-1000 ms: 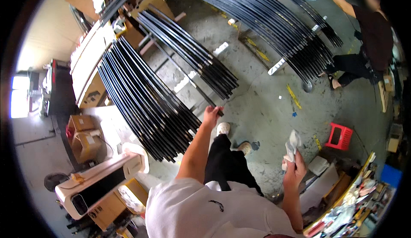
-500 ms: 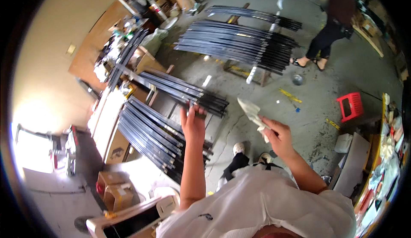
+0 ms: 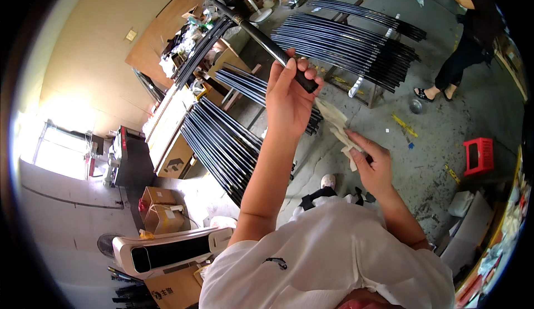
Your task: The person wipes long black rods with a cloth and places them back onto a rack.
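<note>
Raised in front of me, my left hand (image 3: 290, 100) is closed around the thick butt end of a black fishing rod (image 3: 260, 37). The rod slants up and away to the left, thinning toward its far end, with lighter bands along it. My right hand (image 3: 374, 167) pinches a pale, crumpled cloth (image 3: 332, 119) between thumb and fingers. The cloth's far end hangs just below the rod's butt; whether they touch I cannot tell. Below and left of my left hand lies a row of black rods (image 3: 219, 145), and a smaller bundle of rods (image 3: 245, 85) is behind it.
More black rods (image 3: 345, 45) lie across a low stand further off. Another person (image 3: 473, 36) stands at the far right, near a small metal bowl (image 3: 415, 106). A red stool (image 3: 478, 156) is on the right. Cardboard boxes (image 3: 161, 211) and a white appliance (image 3: 172, 253) sit at lower left.
My left hand has come up from beside the smaller bundle and now holds a fishing rod. My right hand keeps the cloth, near the rod's butt. The view has shifted left.
</note>
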`<action>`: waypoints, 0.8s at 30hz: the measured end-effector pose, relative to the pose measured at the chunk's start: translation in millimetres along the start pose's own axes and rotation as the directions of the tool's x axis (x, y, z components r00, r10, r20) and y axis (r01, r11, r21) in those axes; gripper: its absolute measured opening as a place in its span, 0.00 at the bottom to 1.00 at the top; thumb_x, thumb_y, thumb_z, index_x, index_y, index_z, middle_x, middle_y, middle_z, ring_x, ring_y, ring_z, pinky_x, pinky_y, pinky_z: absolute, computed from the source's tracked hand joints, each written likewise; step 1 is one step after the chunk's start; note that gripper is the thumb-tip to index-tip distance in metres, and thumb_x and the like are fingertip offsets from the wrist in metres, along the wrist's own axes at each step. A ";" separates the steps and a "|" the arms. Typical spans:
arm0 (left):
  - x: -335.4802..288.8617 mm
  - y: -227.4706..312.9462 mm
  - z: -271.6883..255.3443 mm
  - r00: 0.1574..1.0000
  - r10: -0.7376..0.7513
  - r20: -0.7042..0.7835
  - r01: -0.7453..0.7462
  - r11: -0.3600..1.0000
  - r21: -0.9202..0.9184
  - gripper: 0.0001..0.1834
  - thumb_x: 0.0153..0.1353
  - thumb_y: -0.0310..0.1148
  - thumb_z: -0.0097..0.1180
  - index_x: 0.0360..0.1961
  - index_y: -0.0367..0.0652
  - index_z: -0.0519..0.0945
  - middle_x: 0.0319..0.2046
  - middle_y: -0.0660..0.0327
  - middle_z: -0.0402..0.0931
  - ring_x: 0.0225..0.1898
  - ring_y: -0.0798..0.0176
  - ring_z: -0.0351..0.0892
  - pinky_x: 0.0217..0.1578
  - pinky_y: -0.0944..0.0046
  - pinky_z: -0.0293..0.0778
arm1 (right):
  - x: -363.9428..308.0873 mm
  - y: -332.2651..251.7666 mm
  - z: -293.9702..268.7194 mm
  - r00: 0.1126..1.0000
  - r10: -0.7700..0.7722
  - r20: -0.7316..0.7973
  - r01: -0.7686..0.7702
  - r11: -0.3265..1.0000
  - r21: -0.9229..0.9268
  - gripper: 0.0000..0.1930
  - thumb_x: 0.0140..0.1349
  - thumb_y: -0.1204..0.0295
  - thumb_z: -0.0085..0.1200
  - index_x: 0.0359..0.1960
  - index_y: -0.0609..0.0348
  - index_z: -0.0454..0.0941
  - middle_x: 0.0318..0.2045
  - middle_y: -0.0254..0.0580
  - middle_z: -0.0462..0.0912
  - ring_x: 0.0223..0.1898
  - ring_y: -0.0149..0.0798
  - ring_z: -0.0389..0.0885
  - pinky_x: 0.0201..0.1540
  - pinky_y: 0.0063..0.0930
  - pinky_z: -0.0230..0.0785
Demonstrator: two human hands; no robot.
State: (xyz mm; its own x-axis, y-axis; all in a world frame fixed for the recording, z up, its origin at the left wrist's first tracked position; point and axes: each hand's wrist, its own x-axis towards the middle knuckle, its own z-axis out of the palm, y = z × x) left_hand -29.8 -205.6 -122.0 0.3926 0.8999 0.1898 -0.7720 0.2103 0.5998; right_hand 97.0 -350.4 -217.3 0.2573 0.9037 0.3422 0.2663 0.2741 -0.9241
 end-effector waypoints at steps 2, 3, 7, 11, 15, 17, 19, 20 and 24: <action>-1.0 -5.2 6.3 1.000 0.015 0.002 -0.015 0.999 0.052 0.11 0.63 0.30 0.45 0.47 0.41 0.68 0.30 0.64 0.66 0.31 0.69 0.65 0.33 0.65 0.67 | 1.9 2.4 0.4 0.990 -0.137 -0.024 0.137 0.991 -0.012 0.15 0.58 0.77 0.50 0.48 0.63 0.75 0.38 0.40 0.81 0.24 0.22 0.74 0.23 0.15 0.63; -1.6 -7.1 8.3 1.000 0.021 0.008 -0.021 0.997 0.070 0.11 0.63 0.30 0.45 0.47 0.42 0.68 0.30 0.64 0.66 0.31 0.69 0.65 0.33 0.65 0.67 | 2.3 -2.8 -2.6 0.995 -0.097 -0.007 0.097 0.995 0.019 0.15 0.58 0.77 0.50 0.48 0.63 0.75 0.39 0.41 0.82 0.25 0.23 0.75 0.24 0.15 0.64; -4.5 -8.9 11.9 1.000 0.023 -0.002 -0.023 0.995 0.094 0.11 0.63 0.30 0.45 0.47 0.43 0.68 0.29 0.65 0.65 0.30 0.69 0.65 0.32 0.65 0.67 | -1.7 -2.1 -7.0 0.996 -0.087 -0.023 0.088 0.995 0.036 0.15 0.58 0.77 0.50 0.47 0.63 0.75 0.39 0.41 0.82 0.25 0.22 0.75 0.25 0.15 0.65; -8.1 -6.7 10.6 0.999 0.034 0.017 -0.036 0.994 0.104 0.12 0.63 0.30 0.44 0.48 0.43 0.68 0.29 0.64 0.65 0.30 0.69 0.64 0.33 0.64 0.67 | -4.6 -13.6 -14.5 1.000 -0.021 -0.009 0.021 0.998 0.056 0.13 0.58 0.76 0.51 0.45 0.63 0.76 0.39 0.46 0.81 0.33 0.35 0.79 0.35 0.23 0.69; -17.4 -16.1 18.1 0.999 0.046 0.006 -0.046 0.987 0.154 0.14 0.62 0.30 0.45 0.49 0.43 0.67 0.29 0.64 0.64 0.30 0.68 0.64 0.32 0.64 0.67 | -1.7 -19.9 -13.6 1.000 -0.001 0.027 -0.001 0.998 0.065 0.13 0.58 0.76 0.50 0.45 0.63 0.75 0.41 0.47 0.80 0.38 0.42 0.81 0.41 0.27 0.71; -23.2 -25.3 16.2 0.999 0.033 0.005 -0.034 0.985 0.167 0.15 0.62 0.30 0.45 0.50 0.45 0.66 0.29 0.64 0.63 0.30 0.68 0.62 0.32 0.64 0.65 | 0.1 -11.7 -9.5 0.995 -0.098 -0.017 0.099 0.993 0.068 0.13 0.57 0.76 0.50 0.45 0.62 0.75 0.42 0.47 0.80 0.37 0.42 0.81 0.40 0.28 0.72; -35.0 -32.9 16.9 0.999 0.017 -0.042 -0.008 0.978 0.208 0.16 0.61 0.30 0.46 0.51 0.48 0.64 0.29 0.64 0.62 0.29 0.67 0.62 0.30 0.64 0.64 | -0.9 -9.9 -8.0 0.995 -0.097 -0.028 0.099 0.992 0.075 0.14 0.57 0.77 0.51 0.46 0.61 0.74 0.42 0.47 0.80 0.36 0.42 0.81 0.39 0.28 0.72; -40.0 -36.2 16.0 0.998 0.007 -0.061 0.007 0.976 0.218 0.16 0.61 0.30 0.47 0.51 0.50 0.63 0.29 0.64 0.62 0.28 0.66 0.62 0.29 0.63 0.64 | -0.8 -11.1 -8.1 0.998 -0.056 -0.016 0.057 0.994 0.088 0.14 0.57 0.77 0.51 0.46 0.60 0.74 0.41 0.47 0.80 0.36 0.42 0.81 0.38 0.28 0.72; -53.0 -54.7 13.1 0.996 0.054 -0.075 -0.045 0.993 0.112 0.15 0.62 0.30 0.45 0.50 0.53 0.63 0.24 0.67 0.58 0.18 0.72 0.55 0.16 0.73 0.53 | -12.3 -8.8 2.9 0.995 0.093 -0.023 -0.085 0.971 0.223 0.14 0.57 0.77 0.51 0.46 0.59 0.70 0.33 0.44 0.80 0.31 0.37 0.81 0.34 0.25 0.71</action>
State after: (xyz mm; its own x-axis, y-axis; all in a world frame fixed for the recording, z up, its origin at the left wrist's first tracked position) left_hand -1.8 -269.9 -154.7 0.3115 0.9362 0.1629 -0.7281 0.1250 0.6739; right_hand 88.7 -363.0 -213.8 0.3022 0.9174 0.2590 0.0296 0.2625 -0.9645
